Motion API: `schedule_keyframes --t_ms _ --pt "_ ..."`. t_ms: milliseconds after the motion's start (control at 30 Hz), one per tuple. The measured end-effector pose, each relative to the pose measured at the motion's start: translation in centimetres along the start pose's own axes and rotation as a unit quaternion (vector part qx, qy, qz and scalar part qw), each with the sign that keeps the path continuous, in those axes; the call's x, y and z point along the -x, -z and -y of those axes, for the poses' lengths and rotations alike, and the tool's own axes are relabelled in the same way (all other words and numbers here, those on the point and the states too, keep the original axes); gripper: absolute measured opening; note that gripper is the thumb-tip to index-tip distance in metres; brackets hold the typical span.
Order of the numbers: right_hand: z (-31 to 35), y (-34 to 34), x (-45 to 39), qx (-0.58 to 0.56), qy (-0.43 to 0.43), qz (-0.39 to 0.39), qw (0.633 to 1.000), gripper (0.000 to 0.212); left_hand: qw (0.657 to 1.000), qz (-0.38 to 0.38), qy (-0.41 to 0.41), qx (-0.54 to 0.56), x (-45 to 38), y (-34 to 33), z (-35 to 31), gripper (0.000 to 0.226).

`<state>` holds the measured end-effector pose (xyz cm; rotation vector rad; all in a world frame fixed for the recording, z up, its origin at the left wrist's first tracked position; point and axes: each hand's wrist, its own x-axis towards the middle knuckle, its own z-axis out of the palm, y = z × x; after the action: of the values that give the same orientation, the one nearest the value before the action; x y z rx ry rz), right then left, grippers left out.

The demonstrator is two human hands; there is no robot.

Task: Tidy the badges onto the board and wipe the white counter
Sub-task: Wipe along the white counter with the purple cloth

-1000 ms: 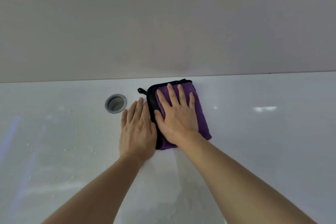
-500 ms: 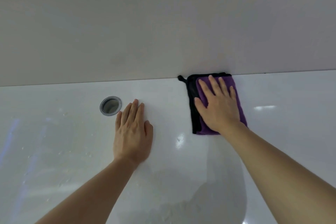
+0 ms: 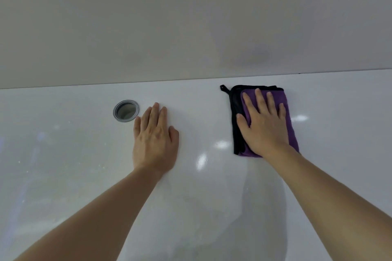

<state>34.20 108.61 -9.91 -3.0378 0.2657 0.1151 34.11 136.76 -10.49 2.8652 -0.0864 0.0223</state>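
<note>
A folded purple cloth (image 3: 289,112) with a black edge and a small black loop lies flat on the glossy white counter (image 3: 63,154), close to the back wall. My right hand (image 3: 262,125) presses flat on it with straight, spread fingers. My left hand (image 3: 154,140) rests flat on the bare counter to the left, fingers straight and together. No badges and no board are in view.
A round grey metal-rimmed hole (image 3: 126,110) is set in the counter just left of my left hand's fingertips. A plain pale wall (image 3: 191,27) rises along the counter's back edge. Faint wet streaks and light reflections show on the surface.
My right hand slid the cloth to the right, away from my left hand, and up toward the wall, then slightly back from it. My left hand stayed flat beside the hole.
</note>
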Motion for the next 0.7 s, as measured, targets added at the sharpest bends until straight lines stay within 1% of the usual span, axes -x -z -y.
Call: schedule_keyframes --t_ms 100,233,367,533,633,700 --pt "3.0 -0.3 1.9 0.000 0.026 0.009 1.000 0.074 1.000 0.000 -0.001 0.001 0.2 0.0 0.1 0.060" --pt "7.7 -0.8 4.5 -0.011 0.081 0.018 0.996 0.074 1.000 -0.008 -0.006 0.007 0.2 0.0 0.0 0.060" --pt "10.7 -1.8 6.8 -0.020 0.104 0.011 0.994 0.073 0.999 -0.027 -0.012 0.022 0.3 0.1 0.2 0.055" --pt "10.1 -1.8 7.2 -0.030 0.119 0.006 0.992 0.072 0.998 -0.051 -0.008 0.043 0.8 0.2 0.3 0.051" --pt "8.0 -1.7 7.2 -0.032 0.119 -0.005 0.992 0.073 0.999 -0.047 -0.009 -0.009 0.8 0.5 0.2 0.051" --pt "5.6 -1.6 7.2 -0.024 0.100 -0.013 0.995 0.072 0.999 -0.028 -0.024 -0.041 0.5 0.7 0.0 0.044"
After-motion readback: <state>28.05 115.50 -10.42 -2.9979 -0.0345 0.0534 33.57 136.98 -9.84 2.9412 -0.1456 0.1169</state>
